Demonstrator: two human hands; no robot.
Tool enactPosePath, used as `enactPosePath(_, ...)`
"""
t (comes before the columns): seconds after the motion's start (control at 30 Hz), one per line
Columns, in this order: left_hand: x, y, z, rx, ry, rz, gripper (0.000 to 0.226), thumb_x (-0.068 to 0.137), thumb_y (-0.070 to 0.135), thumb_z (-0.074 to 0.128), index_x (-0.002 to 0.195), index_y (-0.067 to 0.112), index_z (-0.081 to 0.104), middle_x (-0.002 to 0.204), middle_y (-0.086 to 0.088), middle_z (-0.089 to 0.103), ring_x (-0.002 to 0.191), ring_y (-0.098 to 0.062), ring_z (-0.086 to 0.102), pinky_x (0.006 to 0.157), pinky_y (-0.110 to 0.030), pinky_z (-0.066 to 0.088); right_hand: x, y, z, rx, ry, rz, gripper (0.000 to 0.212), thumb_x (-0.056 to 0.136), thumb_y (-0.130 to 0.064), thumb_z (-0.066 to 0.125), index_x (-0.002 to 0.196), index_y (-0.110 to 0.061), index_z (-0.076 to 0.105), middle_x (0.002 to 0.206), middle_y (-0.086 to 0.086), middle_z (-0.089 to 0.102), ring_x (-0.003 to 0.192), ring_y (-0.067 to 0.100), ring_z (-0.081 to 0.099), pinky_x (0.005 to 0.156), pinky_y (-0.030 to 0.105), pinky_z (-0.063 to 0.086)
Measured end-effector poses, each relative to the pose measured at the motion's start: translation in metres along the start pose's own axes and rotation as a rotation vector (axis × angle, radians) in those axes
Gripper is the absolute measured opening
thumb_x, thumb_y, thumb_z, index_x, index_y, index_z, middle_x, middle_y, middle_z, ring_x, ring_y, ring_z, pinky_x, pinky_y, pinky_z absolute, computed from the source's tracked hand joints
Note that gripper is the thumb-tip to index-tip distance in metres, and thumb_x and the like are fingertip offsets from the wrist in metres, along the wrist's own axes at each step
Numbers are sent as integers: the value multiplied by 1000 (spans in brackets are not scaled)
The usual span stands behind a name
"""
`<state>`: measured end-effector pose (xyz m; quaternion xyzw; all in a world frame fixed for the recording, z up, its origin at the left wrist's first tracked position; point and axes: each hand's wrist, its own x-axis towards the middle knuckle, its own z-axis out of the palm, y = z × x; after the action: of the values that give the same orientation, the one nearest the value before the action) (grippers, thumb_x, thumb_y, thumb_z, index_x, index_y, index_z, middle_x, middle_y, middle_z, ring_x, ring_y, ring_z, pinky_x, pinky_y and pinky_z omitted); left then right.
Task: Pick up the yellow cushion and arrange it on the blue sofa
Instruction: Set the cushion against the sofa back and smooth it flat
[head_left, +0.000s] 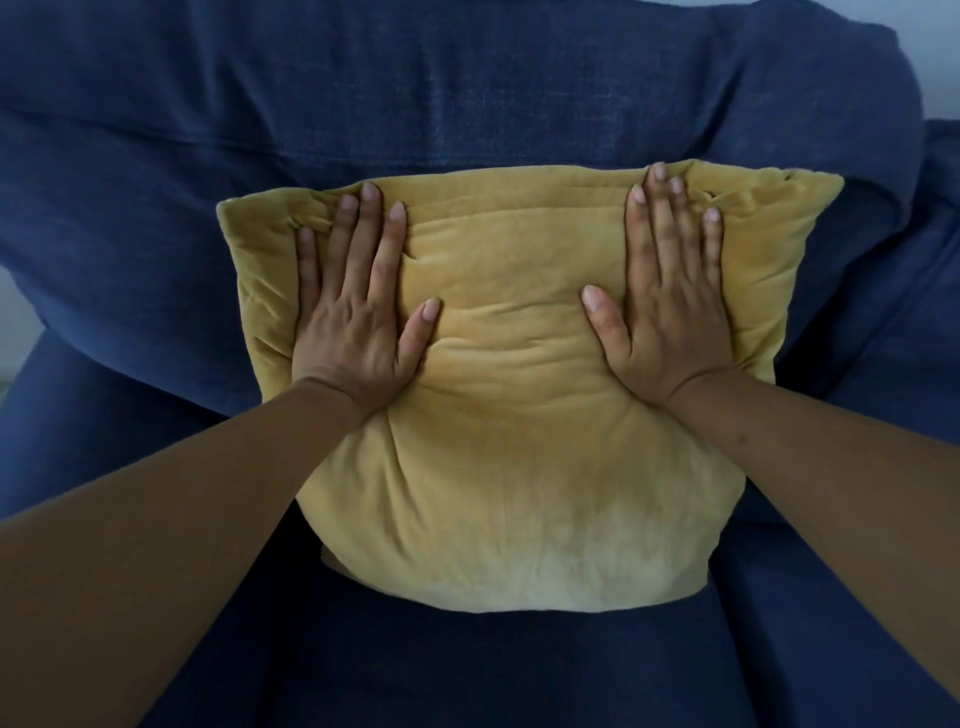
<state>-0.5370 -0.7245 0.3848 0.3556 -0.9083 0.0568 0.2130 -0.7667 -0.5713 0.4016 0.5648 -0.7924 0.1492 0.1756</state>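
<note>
Sofa (467, 93) backrest is already met by cushion (519, 415), pressed flat by open left hand (353, 332) and right hand (670, 322); only release is left.

Yellow cushion (519, 415) of soft, velvety, creased cloth, blue sofa (467, 78) of matt, coarse-woven fabric

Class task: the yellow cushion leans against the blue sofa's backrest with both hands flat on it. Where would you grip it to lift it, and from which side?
Grip the yellow cushion by its two upper corners, coming from the front and above. Those corners are flat, free and just beyond the left hand and right hand; its bulging bottom rests on the blue sofa.
</note>
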Motion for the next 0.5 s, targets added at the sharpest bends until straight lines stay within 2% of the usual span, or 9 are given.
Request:
enactPosePath(0.1, -4, 1, -14, -6, -6, 3, 77, 98, 58, 16, 160, 12, 10, 169, -11, 11, 156, -25, 7, 124, -47, -8, -2, -3, -14, -13, -36, 1, 83, 99, -58, 15, 158, 0, 9, 168, 20, 5, 157, 31, 4, 126, 50, -2)
enactPosePath(0.23, -13, -5, -52, -61, 67, 39, 72, 98, 57, 21, 155, 14, 33, 159, -8, 37, 150, -26, 29, 124, -52, 11, -10, -1, -51, -18, -1, -34, 85, 98, -63, 15, 158, -4, 20, 167, 15, 18, 156, 27, 14, 126, 50, 0)
enactPosePath(0.3, -19, -14, -73, -88, 124, 73, 63, 99, 50, 26, 148, 15, 45, 149, -9, 48, 141, -28, 40, 120, -51, 19, -17, 6, -70, -56, 26, -88, 84, 98, -65, 18, 157, -5, 25, 165, 15, 23, 155, 29, 19, 126, 53, 3)
enactPosePath(0.4, -25, -28, -99, -158, 210, 10, 44, 101, 34, 35, 130, 12, 59, 123, -12, 56, 117, -28, 47, 110, -40, 24, -22, 19, -89, -103, 71, -126, 79, 100, -61, 22, 156, -5, 29, 161, 18, 33, 152, 32, 26, 124, 57, 9)
enactPosePath(0.43, -25, -32, -104, -159, 220, -12, 39, 100, 31, 37, 123, 11, 62, 114, -13, 55, 109, -28, 47, 105, -38, 25, -21, 22, -92, -97, 96, -109, 76, 101, -58, 24, 154, -4, 33, 154, 19, 42, 147, 35, 34, 123, 57, 11)
enactPosePath(0.5, -21, -39, -110, -141, 185, -22, 35, 101, 31, 39, 116, 12, 64, 105, -10, 51, 101, -27, 44, 100, -37, 26, -17, 23, -96, -80, 162, -52, 69, 102, -55, 30, 143, -4, 47, 125, 20, 58, 121, 39, 50, 117, 55, 23)
